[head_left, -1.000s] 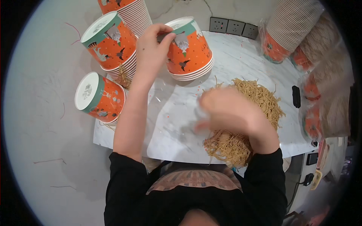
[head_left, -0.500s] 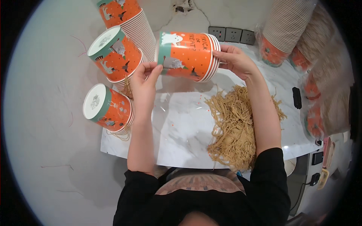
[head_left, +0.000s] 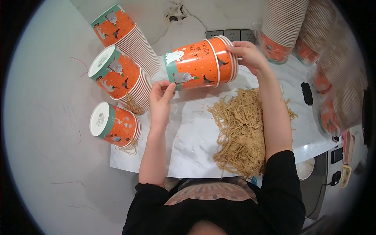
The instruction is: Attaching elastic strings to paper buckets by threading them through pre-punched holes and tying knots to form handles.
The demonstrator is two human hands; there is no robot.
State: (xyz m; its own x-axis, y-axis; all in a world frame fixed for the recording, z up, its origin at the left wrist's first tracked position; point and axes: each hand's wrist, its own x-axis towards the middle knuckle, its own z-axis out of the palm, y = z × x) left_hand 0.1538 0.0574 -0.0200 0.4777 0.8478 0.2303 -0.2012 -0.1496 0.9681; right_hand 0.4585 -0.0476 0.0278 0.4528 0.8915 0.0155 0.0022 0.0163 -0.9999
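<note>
An orange and green Halloween paper cup [head_left: 192,70] lies sideways above the table, its base toward my left hand [head_left: 161,100]. The thumb and fingers of that hand pinch the cup's green base edge. Part of a small stack of matching cups [head_left: 226,58] sits inside the open end of this cup, with rims showing apart. Around those rims my right hand [head_left: 250,56] is closed, thumb on the near side; some fingers are hidden behind. Beneath my right forearm rests a loose heap of tan yarn strands [head_left: 244,133].
Upside-down cup stacks stand at the left: a tall one [head_left: 137,45], a middle one [head_left: 119,76] and a short one [head_left: 117,123] with strands at its rim. Bagged cup stacks [head_left: 284,27] line the right. A black object [head_left: 307,94] lies on the marbled table [head_left: 188,156].
The outer cup has slid partway off the stack, leaving a wider gap between its rim and the others. My left hand has moved lower and slightly right; the view has shifted a little.
</note>
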